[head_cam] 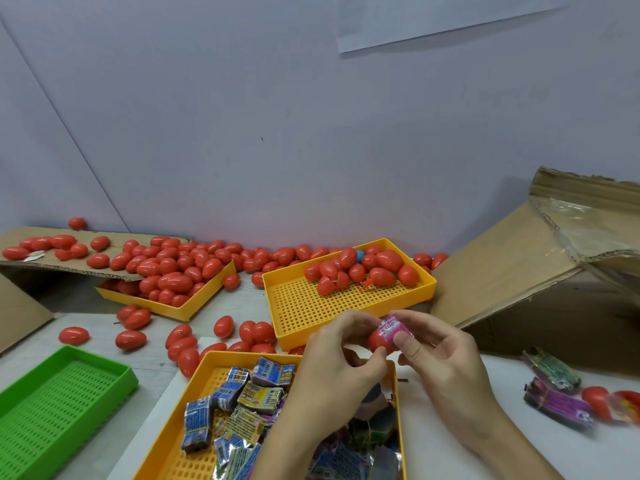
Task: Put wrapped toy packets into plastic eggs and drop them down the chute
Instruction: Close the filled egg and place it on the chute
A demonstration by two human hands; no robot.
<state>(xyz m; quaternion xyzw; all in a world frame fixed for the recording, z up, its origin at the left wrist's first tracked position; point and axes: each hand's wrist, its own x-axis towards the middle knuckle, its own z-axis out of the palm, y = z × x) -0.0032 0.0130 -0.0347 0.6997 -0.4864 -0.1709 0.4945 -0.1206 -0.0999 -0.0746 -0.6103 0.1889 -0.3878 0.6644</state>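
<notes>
My left hand (341,351) grips a red egg half (377,341); my right hand (433,351) pinches one pink packet (393,326) into it, print unreadable. Three yellow trays (349,313), one green tray (62,393).

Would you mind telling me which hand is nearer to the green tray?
Left. The left hand holds the red egg half above the packet tray, closer to the green tray at far left. The right hand, pinching the pink packet, is farther right.

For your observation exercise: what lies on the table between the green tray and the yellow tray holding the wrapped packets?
In the head view, bare table surface separates the green tray from the yellow packet tray; red eggs lie just beyond that gap.
</notes>
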